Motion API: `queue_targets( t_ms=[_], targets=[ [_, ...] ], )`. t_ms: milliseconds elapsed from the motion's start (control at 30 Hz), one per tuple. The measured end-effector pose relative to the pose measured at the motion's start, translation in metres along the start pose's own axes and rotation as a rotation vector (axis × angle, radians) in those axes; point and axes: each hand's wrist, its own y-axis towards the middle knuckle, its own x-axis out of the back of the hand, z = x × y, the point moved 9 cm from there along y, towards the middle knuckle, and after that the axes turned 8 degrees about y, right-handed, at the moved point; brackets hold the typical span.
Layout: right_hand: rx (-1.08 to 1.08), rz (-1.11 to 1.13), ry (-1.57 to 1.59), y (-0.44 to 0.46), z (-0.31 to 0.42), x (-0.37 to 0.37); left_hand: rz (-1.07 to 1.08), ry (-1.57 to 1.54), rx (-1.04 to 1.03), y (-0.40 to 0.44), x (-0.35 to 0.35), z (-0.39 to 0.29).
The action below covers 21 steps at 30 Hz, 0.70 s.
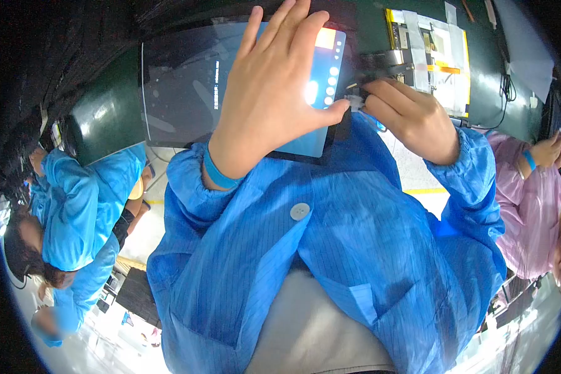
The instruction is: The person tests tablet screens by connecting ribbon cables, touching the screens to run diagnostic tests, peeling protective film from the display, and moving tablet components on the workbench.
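A tablet (187, 75) with a lit screen lies in front of me, a dark panel with small text on its left and a bright blue area with round icons on its right. My left hand (271, 93) rests over the screen with fingers spread, the thumb reaching past the tablet's right edge. Just beyond that edge, my right hand (411, 115) has its fingers pressed together around something small, mostly hidden by the fingertips. A small pale, translucent piece (355, 101) shows between the left thumb and the right fingertips.
A taped assembly with a yellow border (442, 62) and flat circuit parts lies at the upper right. Black cable (508, 88) hangs near the green table's (106, 115) right end. People in blue (75, 206) and pink (523, 206) sit on either side.
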Motion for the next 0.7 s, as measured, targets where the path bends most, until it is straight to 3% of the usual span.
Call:
queue_targets(
  t_ms=[167, 233, 267, 300, 367, 433, 467, 500, 567, 700],
  targets=[
    [-0.040, -0.007, 0.081, -0.008, -0.007, -0.001, 0.059, -0.030, 0.059, 0.001, 0.004, 0.002],
    [-0.065, 0.000, 0.152, -0.012, -0.005, 0.001, -0.021, -0.002, -0.018, -0.003, 0.003, 0.003],
    [-0.132, -0.024, 0.231, -0.011, -0.009, 0.005, 0.000, -0.176, 0.030, -0.003, 0.004, 0.010],
    [-0.190, -0.045, 0.262, -0.010, -0.009, 0.012, -0.262, -0.106, -0.066, -0.013, 0.014, 0.008],
    [-0.256, -0.111, 0.376, -0.013, -0.010, 0.027, -0.224, -0.158, -0.018, -0.010, 0.008, 0.012],
    [-0.499, -0.114, 0.605, -0.060, -0.044, 0.014, -0.430, -0.200, -0.045, -0.019, 0.028, 0.011],
    [-0.478, -0.152, 0.647, -0.059, -0.047, 0.018, -0.502, -0.220, -0.041, -0.021, 0.031, 0.009],
    [-0.637, -0.265, 0.833, -0.070, -0.055, 0.012, -0.598, -0.213, -0.057, -0.022, 0.034, 0.009],
    [-0.732, -0.336, 0.807, -0.065, -0.055, 0.013, -0.721, -0.187, -0.023, -0.034, 0.038, 0.011],
    [-0.650, -0.302, 1.184, -0.061, -0.063, 0.004, -0.768, -0.115, 0.096, -0.047, 0.028, 0.026]
  ],
)
